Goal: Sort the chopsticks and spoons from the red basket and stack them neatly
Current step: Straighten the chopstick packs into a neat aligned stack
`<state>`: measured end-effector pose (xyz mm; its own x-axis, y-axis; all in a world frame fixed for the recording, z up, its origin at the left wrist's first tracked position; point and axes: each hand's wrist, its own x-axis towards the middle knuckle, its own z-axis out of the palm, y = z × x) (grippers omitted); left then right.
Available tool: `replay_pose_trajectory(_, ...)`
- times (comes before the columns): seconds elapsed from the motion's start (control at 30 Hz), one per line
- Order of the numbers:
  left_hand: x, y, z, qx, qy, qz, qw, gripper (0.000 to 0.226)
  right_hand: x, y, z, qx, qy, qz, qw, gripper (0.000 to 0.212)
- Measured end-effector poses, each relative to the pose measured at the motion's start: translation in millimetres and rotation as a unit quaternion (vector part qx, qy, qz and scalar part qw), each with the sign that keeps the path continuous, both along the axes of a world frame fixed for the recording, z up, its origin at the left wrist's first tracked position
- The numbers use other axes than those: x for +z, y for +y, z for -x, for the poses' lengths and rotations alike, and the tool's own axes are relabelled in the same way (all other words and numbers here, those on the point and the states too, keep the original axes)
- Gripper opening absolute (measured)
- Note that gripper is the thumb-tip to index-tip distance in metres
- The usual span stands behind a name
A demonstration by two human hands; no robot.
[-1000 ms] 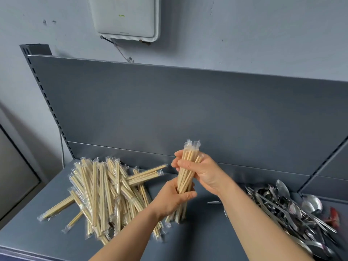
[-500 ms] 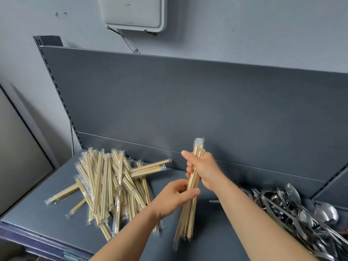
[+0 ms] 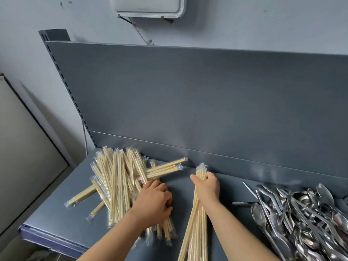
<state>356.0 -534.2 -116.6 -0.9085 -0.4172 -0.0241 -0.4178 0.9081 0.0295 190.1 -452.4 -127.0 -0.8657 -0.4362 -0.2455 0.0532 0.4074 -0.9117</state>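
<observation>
A loose pile of plastic-wrapped wooden chopsticks (image 3: 120, 181) lies on the left of the grey shelf (image 3: 56, 219). My left hand (image 3: 153, 202) rests on the pile's right side, fingers curled down among the chopsticks there. My right hand (image 3: 207, 187) grips a bundle of chopsticks (image 3: 195, 227) near its upper end, holding it nearly upright over the shelf's middle. A heap of shiny metal spoons (image 3: 301, 217) lies at the right. No red basket is in view.
A tall grey back panel (image 3: 207, 100) rises behind the shelf, with a perforated upright (image 3: 66, 87) at its left. A white box (image 3: 148, 6) hangs on the wall above. The shelf's front edge (image 3: 50, 240) runs at lower left.
My left hand let go of the bundle and dropped left onto the chopstick pile. My right hand keeps the bundle, now lower. The camera tilted down.
</observation>
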Motion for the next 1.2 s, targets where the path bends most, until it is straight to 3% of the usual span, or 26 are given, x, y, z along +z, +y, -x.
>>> replay_pose_trajectory(0.17, 3.7, -8.4, -3.9, -0.028, -0.010, -0.016, 0.999, 0.030, -0.6, -11.0, -9.5, -0.032, 0.049, -0.026, 0.998, 0.048)
replay_pose_trajectory(0.27, 5.6, -1.0, -0.3, -0.041, 0.004, -0.023, 0.999, 0.042, 0.5, -13.0, -17.0, -0.027, 0.084, -0.053, 0.995, 0.056)
replay_pose_trajectory(0.43, 12.8, 14.9, 19.1, -0.036, -0.029, -0.069, 0.997, 0.033, 0.3, 19.3, -21.9, -0.021, 0.104, -0.115, 0.988, 0.049)
replay_pose_trajectory(0.63, 20.4, 15.9, 44.4, 0.086, -0.039, -0.222, 0.970, 0.010, 7.3, 58.0, -34.3, 0.076, 0.110, -0.241, 0.961, 0.044)
replay_pose_trajectory(0.87, 16.3, 17.0, 55.9, 0.113, 0.022, -0.334, 0.935, 0.013, 5.0, 71.7, -50.9, 0.078, 0.088, -0.197, 0.973, 0.039)
replay_pose_trajectory(1.0, 9.4, 19.9, 50.0, 0.113, 0.021, -0.358, 0.926, 0.022, -0.2, 75.8, -54.0, 0.068, 0.092, -0.182, 0.977, 0.042)
replay_pose_trajectory(1.2, 17.7, 17.7, 36.4, 0.070, 0.049, -0.265, 0.960, 0.019, 13.9, 71.7, -54.3, 0.111, 0.176, -0.265, 0.942, 0.048)
